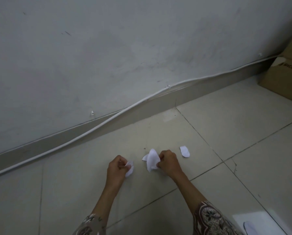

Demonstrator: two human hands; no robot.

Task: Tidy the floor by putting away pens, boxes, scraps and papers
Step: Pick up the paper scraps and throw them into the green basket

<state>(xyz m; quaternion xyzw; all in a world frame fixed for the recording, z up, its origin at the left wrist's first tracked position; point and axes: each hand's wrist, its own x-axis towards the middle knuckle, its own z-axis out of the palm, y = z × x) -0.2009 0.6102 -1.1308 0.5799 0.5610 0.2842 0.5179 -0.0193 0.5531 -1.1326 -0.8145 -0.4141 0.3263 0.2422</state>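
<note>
The person crouches over a tiled floor (pixel 226 126) near the wall (pixel 107 48). The left hand (pixel 116 168) has its fingers curled and pinches a small white scrap (pixel 130 169) between thumb and fingertips; the scrap hangs down just above the tiles. The right hand (pixel 168 161) is also curled and grips a bigger bunch of white scraps (pixel 152 159), which sticks out to the left of the fist. The two hands are near each other but do not touch.

One more paper piece (pixel 184 151), rounded at one end, lies flat on the floor just to the right of the right hand, apart from it.

A white cable (pixel 107 120) runs along the skirting at the bottom of the wall. A cardboard box (pixel 284 78) stands in the far right corner. At the lower right edge a white sheet (pixel 253 221) lies on the tiles. Both sleeves have a brown patterned fabric.
</note>
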